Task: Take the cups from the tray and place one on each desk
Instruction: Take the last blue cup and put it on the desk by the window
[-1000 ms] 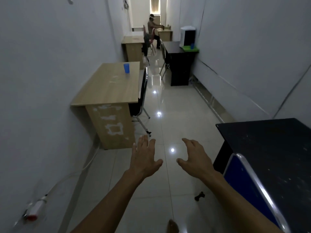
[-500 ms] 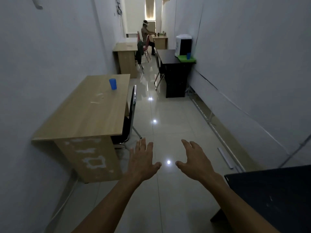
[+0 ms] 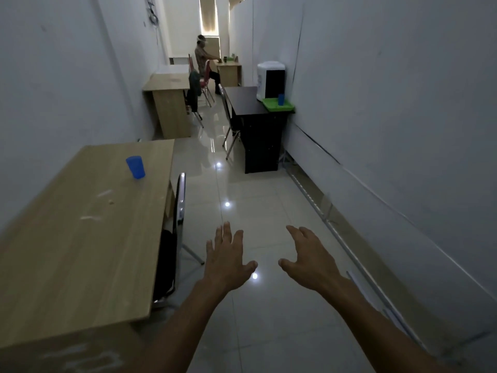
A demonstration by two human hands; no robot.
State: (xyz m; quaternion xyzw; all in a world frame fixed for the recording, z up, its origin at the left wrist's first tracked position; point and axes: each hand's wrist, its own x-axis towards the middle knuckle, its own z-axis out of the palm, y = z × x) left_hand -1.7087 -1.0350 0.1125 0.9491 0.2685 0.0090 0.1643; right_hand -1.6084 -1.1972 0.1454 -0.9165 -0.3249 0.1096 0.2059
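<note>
A blue cup (image 3: 135, 167) stands upright on the near wooden desk (image 3: 75, 238) at my left. Farther down the corridor, a green tray (image 3: 274, 105) lies on a black desk (image 3: 246, 100) by the right wall, with another blue cup (image 3: 281, 99) standing on it. My left hand (image 3: 226, 259) and my right hand (image 3: 309, 258) are stretched out over the floor, palms down, fingers spread, holding nothing. A second wooden desk (image 3: 168, 82) stands farther back on the left with a bare top.
A black chair (image 3: 174, 235) is tucked at the near desk. A water dispenser (image 3: 270, 79) stands on the black desk, a chair (image 3: 228, 117) beside it. A person (image 3: 204, 63) sits at a far desk (image 3: 228, 68). The tiled aisle (image 3: 242, 184) runs between walls.
The view has advanced along the corridor: the near wooden desk and its cup are closer, and the black desk at lower right has left the frame. Both hands stay spread and empty.
</note>
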